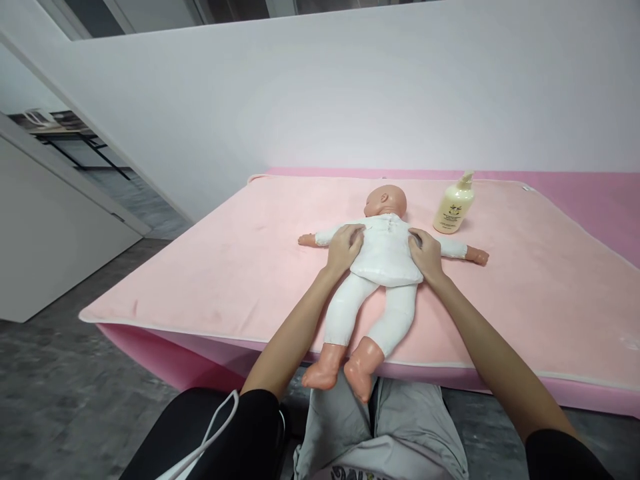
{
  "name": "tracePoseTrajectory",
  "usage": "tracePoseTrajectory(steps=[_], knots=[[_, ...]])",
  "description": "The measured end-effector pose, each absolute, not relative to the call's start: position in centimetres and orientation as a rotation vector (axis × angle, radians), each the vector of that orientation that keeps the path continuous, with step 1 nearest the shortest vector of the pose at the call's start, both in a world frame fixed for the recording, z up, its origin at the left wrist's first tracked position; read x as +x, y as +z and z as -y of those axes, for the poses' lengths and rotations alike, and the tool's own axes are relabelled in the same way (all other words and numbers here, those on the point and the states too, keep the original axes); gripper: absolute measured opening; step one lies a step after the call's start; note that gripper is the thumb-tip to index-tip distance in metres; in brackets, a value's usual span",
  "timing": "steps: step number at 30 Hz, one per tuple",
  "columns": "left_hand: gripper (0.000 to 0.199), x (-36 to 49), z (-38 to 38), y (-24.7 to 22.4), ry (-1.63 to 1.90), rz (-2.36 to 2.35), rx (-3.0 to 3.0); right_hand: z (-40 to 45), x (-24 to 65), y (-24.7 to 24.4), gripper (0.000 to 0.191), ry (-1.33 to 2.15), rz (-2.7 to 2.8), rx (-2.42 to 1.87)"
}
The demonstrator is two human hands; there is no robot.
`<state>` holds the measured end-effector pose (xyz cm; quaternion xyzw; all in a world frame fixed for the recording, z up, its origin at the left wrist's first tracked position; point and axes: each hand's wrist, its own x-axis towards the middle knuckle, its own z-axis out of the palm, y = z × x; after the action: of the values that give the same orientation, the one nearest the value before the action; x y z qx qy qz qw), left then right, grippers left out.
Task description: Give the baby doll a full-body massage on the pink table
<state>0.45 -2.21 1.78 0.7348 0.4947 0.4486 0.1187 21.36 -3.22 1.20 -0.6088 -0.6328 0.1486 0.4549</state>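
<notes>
A pale pink blanket (200, 267) is covering most of a pink padded table (595, 200) that is standing against a white wall (350, 100). The person's left hand (345, 245) is cupping one side of a doll's torso, and the right hand (425, 252) is cupping the other; fingers are partly hidden, so whether either hand is gripping firmly cannot be told. The doll (386, 250), in white clothing, is lying face-down between them, its head turning toward the left and its arms stretching outward. Its bare feet are hanging past the table's near edge, above the person's grey clothing (340, 420). Beyond the doll's arm on the right, a pale yellow pump bottle (453, 208) is standing on the blanket. A white cable (207, 437) is looping beside the person's left black sleeve (250, 427).
</notes>
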Motion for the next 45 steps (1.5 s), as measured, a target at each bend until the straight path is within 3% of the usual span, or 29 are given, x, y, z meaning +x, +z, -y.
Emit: tracePoseTrajectory(steps=[45], knots=[[0.021,1.5,1.9,0.0,1.464,-1.370,1.693,2.3,22.3,-0.6,0.037,0.225,1.698,-1.351]])
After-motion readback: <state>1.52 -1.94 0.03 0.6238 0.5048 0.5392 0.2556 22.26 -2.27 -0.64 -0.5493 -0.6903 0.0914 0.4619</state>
